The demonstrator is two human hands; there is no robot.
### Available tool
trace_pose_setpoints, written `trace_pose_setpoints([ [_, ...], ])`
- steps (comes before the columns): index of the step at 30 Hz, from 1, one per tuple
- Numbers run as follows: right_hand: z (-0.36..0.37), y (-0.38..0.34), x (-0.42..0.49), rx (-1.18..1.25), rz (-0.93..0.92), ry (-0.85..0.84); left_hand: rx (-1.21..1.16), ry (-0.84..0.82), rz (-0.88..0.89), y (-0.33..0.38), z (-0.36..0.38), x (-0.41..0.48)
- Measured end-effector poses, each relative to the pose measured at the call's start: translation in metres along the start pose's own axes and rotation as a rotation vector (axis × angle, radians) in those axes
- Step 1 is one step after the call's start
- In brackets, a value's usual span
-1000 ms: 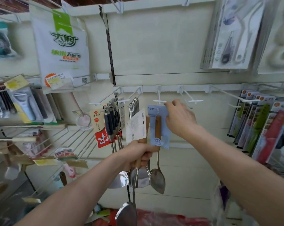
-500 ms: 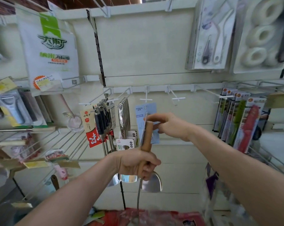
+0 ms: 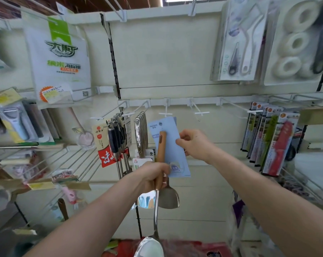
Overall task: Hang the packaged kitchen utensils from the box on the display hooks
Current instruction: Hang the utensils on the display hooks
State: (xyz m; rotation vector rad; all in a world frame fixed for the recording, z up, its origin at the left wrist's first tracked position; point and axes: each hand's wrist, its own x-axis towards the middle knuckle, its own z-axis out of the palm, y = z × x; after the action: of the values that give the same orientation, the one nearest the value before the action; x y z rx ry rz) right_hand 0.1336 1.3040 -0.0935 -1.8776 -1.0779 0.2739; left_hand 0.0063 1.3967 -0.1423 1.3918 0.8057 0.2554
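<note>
Against the cream display wall [image 3: 175, 62], the left hand [image 3: 153, 175] grips the wooden-handled utensil [image 3: 161, 147] and the right hand [image 3: 194, 143] pinches its blue card [image 3: 172, 151], just under the white hook [image 3: 165, 114] at twelve o'clock; the card should rise level to slide squarely on.

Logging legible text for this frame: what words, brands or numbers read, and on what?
"DAPENG", under large Chinese characters: white bag.
Blue card on the wooden-handled utensil gripped by the left hand, pinched by the right hand: brand line too blurred.
Red tag: white character, partly hidden.
Yellow price labels: unreadable.
</note>
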Motion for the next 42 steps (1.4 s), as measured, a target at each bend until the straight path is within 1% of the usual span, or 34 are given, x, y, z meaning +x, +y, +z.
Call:
trace_pose_setpoints([
  [4,0.003,0.002,-0.002,0.079,0.021,-0.042,0.084,0.067,0.010,-0.006,0.001,0.005],
  [8,0.011,0.003,-0.004,0.159,0.065,-0.078,0.038,0.050,0.025,-0.003,0.005,0.005],
  [11,0.017,0.002,-0.002,0.204,0.065,-0.053,0.029,0.061,0.015,-0.003,0.004,0.007],
  [16,0.018,0.004,-0.001,0.252,0.092,-0.043,0.036,-0.006,0.001,-0.002,0.001,0.003],
  [19,0.013,0.004,0.000,0.304,0.122,-0.112,0.029,-0.035,-0.002,-0.005,0.000,0.003],
  [22,0.012,-0.001,-0.004,0.329,0.100,-0.225,0.044,-0.005,0.027,-0.004,0.007,0.000],
  [23,0.016,-0.003,-0.005,0.297,0.089,-0.226,0.050,0.021,0.046,-0.003,0.010,-0.001],
  [25,0.024,-0.007,-0.005,0.231,0.064,-0.148,0.065,0.049,0.074,0.000,0.015,0.001],
  [27,0.029,-0.008,-0.004,0.223,0.043,-0.060,0.090,0.058,0.077,0.003,0.018,0.002],
  [28,0.030,-0.009,-0.003,0.225,0.039,-0.045,0.110,0.050,0.074,0.004,0.017,0.002],
  [31,0.025,-0.008,-0.004,0.238,0.045,-0.074,0.084,-0.059,0.078,0.003,0.008,0.001],
  [33,0.022,-0.005,-0.006,0.305,0.066,-0.092,0.040,-0.142,0.070,0.001,-0.001,0.003],
  [36,0.022,0.000,-0.005,0.363,0.088,-0.116,0.059,-0.185,0.065,0.001,-0.010,0.003],
  [40,0.024,0.004,-0.003,0.352,0.100,-0.138,0.190,-0.104,0.081,-0.001,-0.015,0.005],
  [42,0.025,0.006,-0.003,0.361,0.098,-0.122,0.237,-0.047,0.127,-0.003,-0.010,0.005],
])
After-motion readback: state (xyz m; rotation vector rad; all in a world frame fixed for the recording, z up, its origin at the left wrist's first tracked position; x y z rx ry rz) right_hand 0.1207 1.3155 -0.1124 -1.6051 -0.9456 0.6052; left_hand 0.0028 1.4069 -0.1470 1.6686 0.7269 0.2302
